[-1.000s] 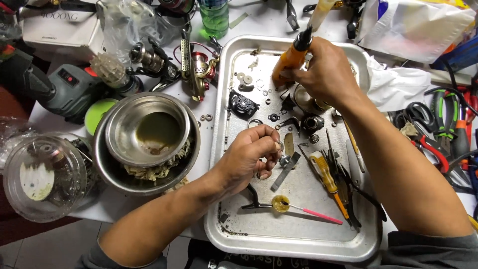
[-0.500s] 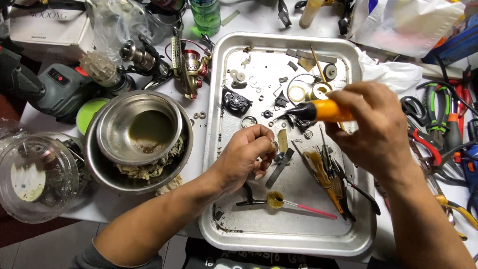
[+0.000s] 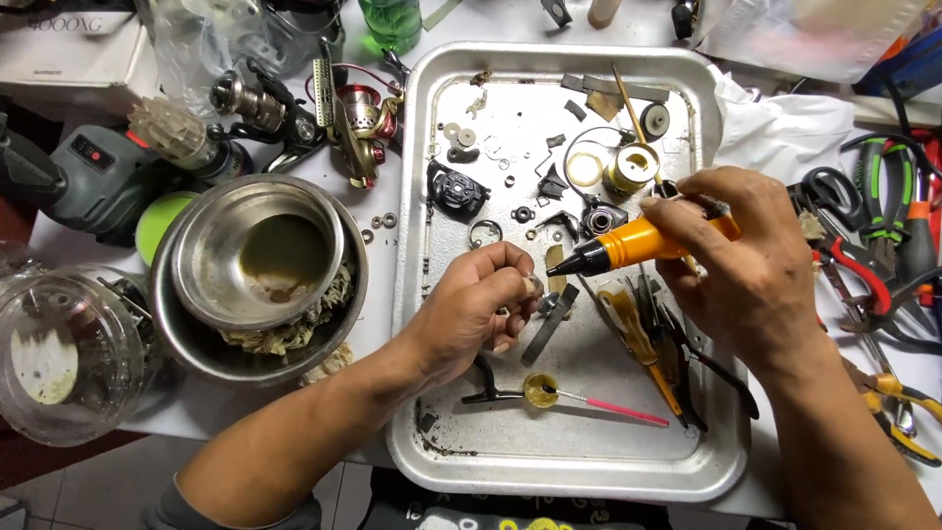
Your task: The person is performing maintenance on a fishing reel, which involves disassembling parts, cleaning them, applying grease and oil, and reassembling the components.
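As the head view shows it, the left hand (image 3: 481,304) sits over the middle of the tray (image 3: 412,196), fingers closed in a pinch on a small metal part (image 3: 533,285) held at thumb and forefinger tip; the part is too small to tell its shape or which way it faces; it looks light, hard and likely greasy, so it is judged liable to slip and best held at its edges, as now. The right hand (image 3: 751,265) lies toward the tray's right rim, fingers wrapped closed around an orange bottle (image 3: 643,243) with a black nozzle; the bottle's long axis runs nearly level across the tray, nozzle pointing left and slightly down toward the part, tip just beside it, contact not discernible. The bottle appears a light plastic squeeze type, its body yielding, the nozzle stiff; the grip on the body well behind the nozzle seems sound for steady aim.

Within the tray, below the left hand, a pink brush (image 3: 599,402) lies with its head in a yellowish dab; under the right hand lie tools, including a yellow-handled one; small washers and springs are scattered toward the top of the tray. Left of the tray stand nested steel bowls (image 3: 260,275); right of it, pliers (image 3: 883,245) and a white cloth.
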